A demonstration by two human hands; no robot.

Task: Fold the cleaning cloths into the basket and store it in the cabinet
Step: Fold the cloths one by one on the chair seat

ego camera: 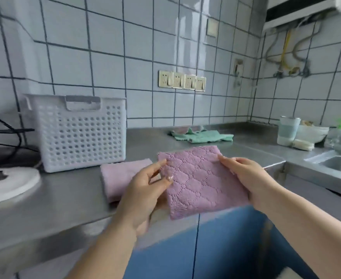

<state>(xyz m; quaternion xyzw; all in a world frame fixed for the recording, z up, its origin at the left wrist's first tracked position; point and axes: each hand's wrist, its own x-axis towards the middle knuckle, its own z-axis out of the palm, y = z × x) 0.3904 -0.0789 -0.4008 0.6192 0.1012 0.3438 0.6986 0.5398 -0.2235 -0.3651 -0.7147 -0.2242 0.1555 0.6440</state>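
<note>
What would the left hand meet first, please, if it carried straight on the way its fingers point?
Probably nothing until the tiled wall. The left hand, pinching the pink quilted cloth, points up and away, right of the white basket. Depth is unclear.

Both your forearms reach forward, bare. Your left hand pinches the left edge of the pink cloth between thumb and curled fingers; your right hand grips its right edge, thumb on top.
</note>
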